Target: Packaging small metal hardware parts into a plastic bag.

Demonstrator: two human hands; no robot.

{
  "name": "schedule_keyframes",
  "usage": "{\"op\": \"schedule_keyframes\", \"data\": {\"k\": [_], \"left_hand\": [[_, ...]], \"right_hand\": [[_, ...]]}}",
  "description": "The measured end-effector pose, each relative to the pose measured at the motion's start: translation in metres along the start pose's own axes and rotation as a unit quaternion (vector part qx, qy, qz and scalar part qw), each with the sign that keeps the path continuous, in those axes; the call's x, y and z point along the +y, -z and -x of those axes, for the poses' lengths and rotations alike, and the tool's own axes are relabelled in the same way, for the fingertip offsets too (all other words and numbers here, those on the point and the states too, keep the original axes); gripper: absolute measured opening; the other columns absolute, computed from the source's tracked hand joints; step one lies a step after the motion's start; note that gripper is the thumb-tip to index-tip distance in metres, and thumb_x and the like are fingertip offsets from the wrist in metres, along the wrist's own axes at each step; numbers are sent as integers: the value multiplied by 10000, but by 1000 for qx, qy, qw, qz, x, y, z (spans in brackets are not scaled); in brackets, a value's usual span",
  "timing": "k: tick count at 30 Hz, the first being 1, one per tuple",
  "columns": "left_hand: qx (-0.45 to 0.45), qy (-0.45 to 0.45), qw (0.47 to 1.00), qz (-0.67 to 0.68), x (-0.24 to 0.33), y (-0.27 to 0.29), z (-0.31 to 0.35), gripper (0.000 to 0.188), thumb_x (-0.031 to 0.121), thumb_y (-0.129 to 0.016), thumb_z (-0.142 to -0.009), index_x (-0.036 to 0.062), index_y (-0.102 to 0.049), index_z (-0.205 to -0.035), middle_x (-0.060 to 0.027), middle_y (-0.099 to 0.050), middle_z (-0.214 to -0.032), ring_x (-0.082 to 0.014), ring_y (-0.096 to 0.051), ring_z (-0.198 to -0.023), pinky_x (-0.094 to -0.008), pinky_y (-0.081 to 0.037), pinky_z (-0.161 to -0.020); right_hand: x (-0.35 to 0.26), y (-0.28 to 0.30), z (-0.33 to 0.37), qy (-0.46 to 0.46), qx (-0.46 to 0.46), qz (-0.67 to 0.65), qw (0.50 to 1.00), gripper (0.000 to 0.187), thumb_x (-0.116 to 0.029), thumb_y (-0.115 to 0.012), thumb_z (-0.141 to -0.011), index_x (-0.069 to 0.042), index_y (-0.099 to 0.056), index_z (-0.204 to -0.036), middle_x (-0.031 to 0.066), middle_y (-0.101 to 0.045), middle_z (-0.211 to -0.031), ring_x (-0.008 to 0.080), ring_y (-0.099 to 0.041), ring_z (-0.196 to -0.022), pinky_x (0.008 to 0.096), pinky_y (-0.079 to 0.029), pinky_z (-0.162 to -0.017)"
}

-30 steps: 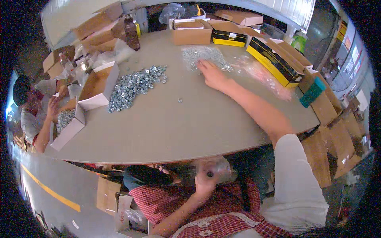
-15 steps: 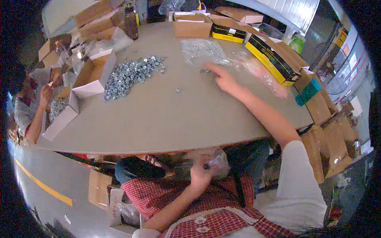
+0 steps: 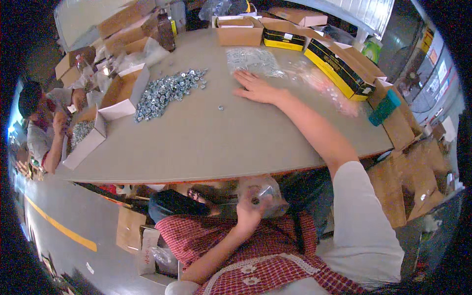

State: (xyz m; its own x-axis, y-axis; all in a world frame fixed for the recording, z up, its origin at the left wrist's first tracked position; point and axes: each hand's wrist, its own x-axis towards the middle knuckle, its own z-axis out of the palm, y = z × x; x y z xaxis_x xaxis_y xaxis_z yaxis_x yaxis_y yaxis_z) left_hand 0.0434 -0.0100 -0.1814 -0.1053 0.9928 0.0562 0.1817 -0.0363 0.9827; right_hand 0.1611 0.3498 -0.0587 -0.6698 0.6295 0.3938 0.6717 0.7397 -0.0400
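Observation:
My right hand (image 3: 258,90) lies palm down on the grey tabletop (image 3: 196,147), fingers stretched out and nothing visibly gripped. What is under the palm is hidden. Just past the fingertips, a spread of slim silvery screw-like pieces (image 3: 253,59) lies on or in clear plastic. Below the table edge, my left hand (image 3: 248,212) is closed on a clear plastic bag (image 3: 276,197); a small dark round piece (image 3: 255,200) shows at its fingers. A heap of silvery nut-like parts (image 3: 167,93) sits left of my right hand, and one loose nut-like part (image 3: 221,107) lies nearer.
Black-and-yellow boxes (image 3: 339,73) and an open cardboard box (image 3: 239,34) line the far and right edges. Crumpled clear plastic (image 3: 339,98) lies beside them. At the left, a co-worker (image 3: 46,123) sits behind a white box (image 3: 88,145) of small metal parts.
My right hand has moved slightly left and flattened out, covering the spot where a few small metal pieces lay. My left hand still holds the bag.

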Motion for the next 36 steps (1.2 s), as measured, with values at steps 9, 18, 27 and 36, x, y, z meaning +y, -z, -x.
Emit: {"op": "schedule_keyframes", "data": {"k": [9,18,27,36], "left_hand": [[2,-10,999,31,-5,5,3,472,256,-802,-802,15,-596,-1151,-125,-690,-1059,-220,-661,-942,-363,-532,-821],[-9,-25,999,-32,-7,7,2,435,326,-769,-832,47,-609,-1125,-162,-683,-1035,-296,-685,-894,-378,-536,-786],[-38,-30,997,-60,1,6,2,460,326,-786,-809,46,-633,-1140,-168,-690,-995,-313,-673,-877,-385,-533,-800],[37,-97,995,-3,1,-3,-7,382,259,-808,-786,-2,-630,-1000,-126,-661,-846,-246,-638,-778,-372,-517,-727]], "right_hand": [[-31,15,30,-4,-31,-95,995,682,-531,-406,-997,10,-446,-1410,213,-436,-1469,371,-421,-1351,435,-310,-1139],[-18,10,7,-241,45,-448,860,469,-436,-464,-992,-86,-665,-1230,54,-658,-1227,182,-541,-1181,325,-416,-990],[-80,27,51,-132,-100,-601,782,659,-516,-402,-1003,-25,-723,-703,122,-707,-729,214,-669,-701,333,-513,-687],[-191,106,162,-47,-133,-753,643,556,-352,-478,-1004,4,-652,-613,130,-659,-676,280,-657,-765,373,-501,-757]]}}
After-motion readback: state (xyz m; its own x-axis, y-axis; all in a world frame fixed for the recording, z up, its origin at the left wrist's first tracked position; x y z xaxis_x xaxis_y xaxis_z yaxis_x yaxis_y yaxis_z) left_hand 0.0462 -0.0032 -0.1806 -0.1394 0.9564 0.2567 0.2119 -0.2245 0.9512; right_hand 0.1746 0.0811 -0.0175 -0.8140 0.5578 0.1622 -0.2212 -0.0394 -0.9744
